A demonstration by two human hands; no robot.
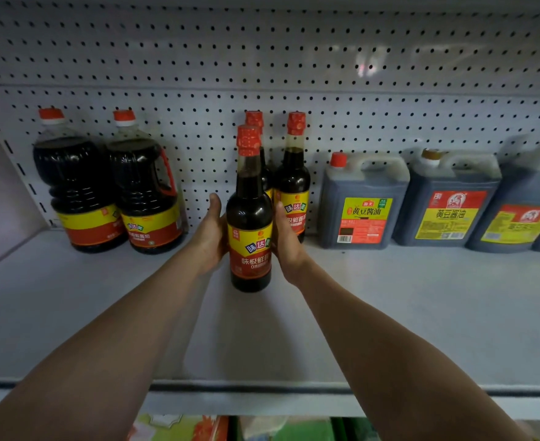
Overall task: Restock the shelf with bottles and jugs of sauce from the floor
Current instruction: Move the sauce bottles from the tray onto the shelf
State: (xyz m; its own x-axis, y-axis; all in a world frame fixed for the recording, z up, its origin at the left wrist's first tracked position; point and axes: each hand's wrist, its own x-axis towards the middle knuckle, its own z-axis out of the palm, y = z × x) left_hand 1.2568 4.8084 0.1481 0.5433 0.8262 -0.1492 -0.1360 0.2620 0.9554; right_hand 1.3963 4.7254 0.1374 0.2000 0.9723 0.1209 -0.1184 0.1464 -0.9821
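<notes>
1. Sauce bottle (250,218), dark glass with a red cap and yellow-red label, stood upright on the shelf (421,313), just in front of two matching bottles (292,179) at the pegboard back.
2. Left hand (210,237) and right hand (286,241) clasped it from either side at label height, fingers wrapped round the far side; whether the base fully bore on the shelf could not be told.
3. Step in hand, by judgement: setting this bottle into its row. Next move calls for both hands letting go without tipping it, then going back to the floor for more stock.
4. Count: three slim bottles in all; two round jugs (109,186) to the left; three square jugs (446,202) to the right, a possible fourth cut by the frame edge.
</notes>
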